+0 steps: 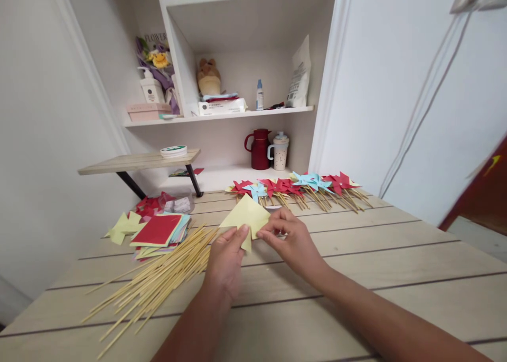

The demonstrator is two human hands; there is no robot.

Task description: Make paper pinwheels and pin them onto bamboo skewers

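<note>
A pale yellow paper square is held up above the table between my two hands, with a slit in its lower part. My left hand pinches it near the bottom left, thumb on top. The fingers of my right hand are closed at its lower right edge. Left of my hands lies a loose heap of thin wooden sticks. Behind the heap is a stack of coloured paper squares with a red one on top, beside a yellow pinwheel shape.
Finished pinwheels on sticks lie in a row along the table's back edge. A clear plastic box sits near a small raised shelf. A red jug and a speckled cup stand behind the table.
</note>
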